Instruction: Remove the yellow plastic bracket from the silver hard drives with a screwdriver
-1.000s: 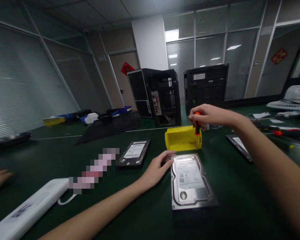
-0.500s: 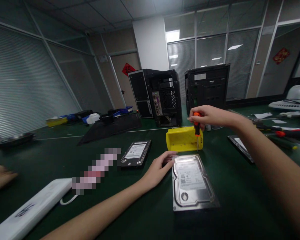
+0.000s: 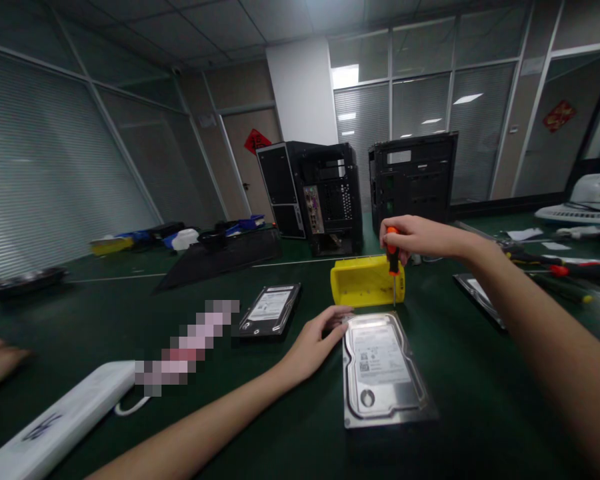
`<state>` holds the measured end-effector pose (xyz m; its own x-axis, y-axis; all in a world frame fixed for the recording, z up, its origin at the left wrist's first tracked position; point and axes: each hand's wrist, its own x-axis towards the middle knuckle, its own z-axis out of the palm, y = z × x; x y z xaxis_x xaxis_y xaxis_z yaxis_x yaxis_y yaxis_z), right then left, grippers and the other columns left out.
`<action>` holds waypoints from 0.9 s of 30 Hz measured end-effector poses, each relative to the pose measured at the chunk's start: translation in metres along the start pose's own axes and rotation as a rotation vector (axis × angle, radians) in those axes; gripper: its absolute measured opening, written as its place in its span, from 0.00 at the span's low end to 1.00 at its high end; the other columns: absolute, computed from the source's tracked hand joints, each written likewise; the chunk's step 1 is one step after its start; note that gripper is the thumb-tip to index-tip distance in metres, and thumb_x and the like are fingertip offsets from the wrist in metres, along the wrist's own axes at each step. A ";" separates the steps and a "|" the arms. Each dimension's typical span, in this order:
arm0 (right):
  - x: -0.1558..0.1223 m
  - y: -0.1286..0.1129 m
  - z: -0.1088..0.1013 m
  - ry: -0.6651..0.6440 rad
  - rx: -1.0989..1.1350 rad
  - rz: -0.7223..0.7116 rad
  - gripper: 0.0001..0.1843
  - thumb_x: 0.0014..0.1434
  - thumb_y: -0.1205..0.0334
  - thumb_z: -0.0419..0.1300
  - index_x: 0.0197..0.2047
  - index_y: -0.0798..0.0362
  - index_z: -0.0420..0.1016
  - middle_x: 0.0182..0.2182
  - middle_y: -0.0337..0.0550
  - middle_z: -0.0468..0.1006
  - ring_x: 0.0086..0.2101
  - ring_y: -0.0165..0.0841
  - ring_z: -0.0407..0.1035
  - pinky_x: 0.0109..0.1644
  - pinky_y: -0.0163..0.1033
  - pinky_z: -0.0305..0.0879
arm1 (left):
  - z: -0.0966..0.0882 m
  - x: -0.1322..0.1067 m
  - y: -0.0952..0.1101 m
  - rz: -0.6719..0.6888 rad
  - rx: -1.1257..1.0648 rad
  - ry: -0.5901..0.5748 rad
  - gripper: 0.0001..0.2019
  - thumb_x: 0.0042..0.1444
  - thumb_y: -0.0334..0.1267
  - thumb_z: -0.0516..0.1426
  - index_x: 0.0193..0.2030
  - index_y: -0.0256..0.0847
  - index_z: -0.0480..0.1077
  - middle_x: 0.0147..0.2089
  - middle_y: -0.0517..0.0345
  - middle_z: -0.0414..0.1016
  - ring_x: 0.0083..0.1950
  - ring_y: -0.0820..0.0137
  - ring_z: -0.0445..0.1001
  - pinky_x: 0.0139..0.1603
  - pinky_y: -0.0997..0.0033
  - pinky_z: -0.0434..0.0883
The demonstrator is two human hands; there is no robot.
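Two hands are in use. The left hand (image 3: 316, 340) is bent at the far left corner of a hard drive (image 3: 386, 373), thumb and fingertips touching it; whether the corner is pinched or only steadied cannot be told. The screwdriver (image 3: 393, 261) is gripped by the right hand (image 3: 404, 239), fingers closed round the handle, shaft pointed down to the drive's far right corner; tip contact cannot be made out. The drive lies flat on the table (image 3: 275, 443), to the right of the left hand and below the right hand. A yellow bin (image 3: 363, 272) is placed just beyond the drive, between the hands. A second drive (image 3: 269, 310) is left lying beyond the left forearm.

Handling, as judged: stiff, fairly heavy for its size, smooth metal so likely to slide if pushed, not to be knocked or dropped. Best held by the two long side edges, label kept upward; screwdriver light, best taken by the handle
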<state>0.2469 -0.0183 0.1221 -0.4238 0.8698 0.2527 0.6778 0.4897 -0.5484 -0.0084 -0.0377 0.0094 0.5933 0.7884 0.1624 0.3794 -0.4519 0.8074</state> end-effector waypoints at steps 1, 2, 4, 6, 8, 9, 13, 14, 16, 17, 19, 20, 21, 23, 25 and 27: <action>0.000 0.000 0.000 -0.003 0.002 0.001 0.06 0.56 0.63 0.48 0.32 0.54 0.64 0.29 0.45 0.74 0.26 0.32 0.71 0.27 0.34 0.66 | 0.000 0.000 0.001 -0.001 0.000 -0.002 0.15 0.60 0.41 0.48 0.53 0.44 0.62 0.52 0.55 0.68 0.53 0.67 0.66 0.55 0.62 0.62; 0.000 -0.001 0.000 -0.006 0.004 0.003 0.06 0.56 0.62 0.49 0.32 0.54 0.64 0.29 0.45 0.74 0.26 0.32 0.71 0.27 0.34 0.66 | 0.000 0.000 0.001 -0.002 0.001 -0.003 0.15 0.60 0.41 0.48 0.53 0.44 0.63 0.52 0.55 0.68 0.53 0.67 0.66 0.55 0.63 0.62; 0.000 -0.001 0.001 -0.009 0.008 0.006 0.06 0.56 0.62 0.49 0.32 0.54 0.64 0.29 0.45 0.74 0.27 0.32 0.71 0.27 0.34 0.66 | -0.001 -0.001 0.002 -0.007 0.006 -0.004 0.15 0.60 0.41 0.48 0.53 0.44 0.63 0.52 0.55 0.68 0.53 0.67 0.66 0.55 0.63 0.62; 0.001 0.000 0.001 -0.010 0.012 0.004 0.07 0.56 0.62 0.49 0.32 0.54 0.65 0.29 0.45 0.74 0.27 0.32 0.71 0.28 0.34 0.67 | -0.001 -0.001 0.002 -0.012 0.010 -0.002 0.15 0.60 0.41 0.48 0.53 0.44 0.63 0.52 0.56 0.68 0.53 0.67 0.66 0.55 0.64 0.62; 0.001 0.001 0.001 -0.008 0.016 0.004 0.07 0.56 0.61 0.49 0.32 0.54 0.65 0.29 0.45 0.74 0.26 0.32 0.71 0.28 0.35 0.67 | 0.000 -0.001 0.002 -0.014 0.007 0.002 0.15 0.60 0.41 0.48 0.53 0.44 0.63 0.52 0.56 0.69 0.53 0.67 0.66 0.55 0.64 0.62; 0.001 0.001 0.001 -0.008 0.019 0.006 0.07 0.56 0.61 0.49 0.32 0.54 0.65 0.29 0.45 0.74 0.26 0.32 0.71 0.28 0.35 0.67 | 0.000 -0.001 0.001 -0.013 0.004 0.004 0.15 0.60 0.42 0.48 0.53 0.44 0.63 0.52 0.56 0.69 0.53 0.67 0.66 0.55 0.64 0.62; 0.001 0.002 0.000 -0.005 0.016 0.019 0.09 0.57 0.58 0.50 0.32 0.54 0.65 0.28 0.45 0.74 0.26 0.32 0.71 0.28 0.35 0.66 | 0.001 -0.001 0.002 -0.014 0.003 0.011 0.15 0.60 0.41 0.48 0.53 0.44 0.63 0.52 0.56 0.69 0.53 0.67 0.66 0.55 0.63 0.62; 0.000 0.001 0.000 -0.005 0.010 0.013 0.10 0.57 0.57 0.50 0.31 0.54 0.65 0.28 0.45 0.74 0.26 0.32 0.71 0.28 0.35 0.66 | 0.001 -0.001 0.002 -0.017 0.003 0.007 0.15 0.60 0.41 0.48 0.53 0.44 0.63 0.52 0.56 0.69 0.53 0.66 0.66 0.55 0.63 0.62; 0.000 0.000 -0.002 -0.011 0.003 -0.012 0.12 0.57 0.55 0.51 0.32 0.54 0.67 0.29 0.45 0.74 0.28 0.32 0.71 0.30 0.35 0.66 | 0.000 -0.001 0.003 -0.021 0.001 -0.002 0.15 0.60 0.41 0.48 0.53 0.44 0.63 0.52 0.55 0.69 0.53 0.66 0.66 0.55 0.62 0.62; -0.001 -0.001 -0.003 -0.019 0.005 -0.026 0.13 0.57 0.54 0.51 0.32 0.55 0.67 0.29 0.44 0.74 0.28 0.32 0.71 0.30 0.35 0.65 | 0.000 -0.001 0.003 -0.023 0.000 -0.006 0.15 0.59 0.41 0.48 0.53 0.44 0.63 0.52 0.55 0.69 0.53 0.66 0.66 0.55 0.62 0.62; -0.001 -0.001 -0.003 -0.039 0.026 -0.047 0.14 0.56 0.52 0.52 0.34 0.55 0.69 0.29 0.44 0.74 0.29 0.33 0.71 0.31 0.35 0.65 | -0.001 -0.001 0.004 -0.023 -0.001 -0.005 0.15 0.59 0.41 0.48 0.53 0.44 0.63 0.52 0.55 0.68 0.53 0.66 0.66 0.55 0.62 0.62; -0.001 -0.001 -0.003 -0.052 0.042 -0.054 0.15 0.56 0.51 0.52 0.34 0.55 0.69 0.29 0.43 0.74 0.29 0.32 0.71 0.31 0.35 0.65 | -0.001 -0.001 0.003 -0.021 -0.001 -0.003 0.15 0.59 0.41 0.48 0.53 0.44 0.63 0.52 0.55 0.69 0.53 0.66 0.66 0.55 0.62 0.62; -0.001 -0.001 -0.003 -0.065 0.059 -0.060 0.16 0.55 0.50 0.52 0.35 0.55 0.69 0.29 0.44 0.74 0.29 0.32 0.71 0.31 0.35 0.65 | -0.001 -0.001 0.003 -0.018 -0.001 -0.003 0.15 0.59 0.42 0.48 0.53 0.44 0.63 0.52 0.55 0.69 0.53 0.66 0.66 0.55 0.63 0.62; -0.001 -0.001 -0.003 -0.082 0.085 -0.069 0.17 0.55 0.49 0.52 0.36 0.56 0.69 0.30 0.44 0.74 0.29 0.32 0.70 0.31 0.35 0.66 | 0.000 -0.001 0.001 -0.014 0.001 0.000 0.15 0.59 0.42 0.48 0.53 0.44 0.63 0.52 0.55 0.69 0.53 0.67 0.66 0.55 0.63 0.62; 0.000 -0.001 -0.002 -0.083 0.093 -0.074 0.17 0.55 0.49 0.53 0.35 0.56 0.68 0.29 0.44 0.74 0.28 0.31 0.70 0.31 0.35 0.66 | 0.001 0.000 0.000 -0.010 0.007 0.012 0.15 0.60 0.41 0.48 0.53 0.44 0.63 0.52 0.56 0.69 0.53 0.67 0.66 0.56 0.63 0.62; 0.000 -0.002 -0.002 -0.079 0.091 -0.073 0.16 0.54 0.50 0.54 0.34 0.56 0.68 0.28 0.43 0.73 0.28 0.31 0.70 0.30 0.34 0.65 | 0.002 0.000 -0.002 -0.009 0.016 0.023 0.15 0.59 0.41 0.48 0.52 0.44 0.63 0.52 0.56 0.69 0.53 0.66 0.66 0.56 0.62 0.62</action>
<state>0.2467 -0.0185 0.1245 -0.5182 0.8229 0.2330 0.5881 0.5406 -0.6016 -0.0075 -0.0372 0.0067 0.5731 0.8019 0.1687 0.3959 -0.4512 0.7998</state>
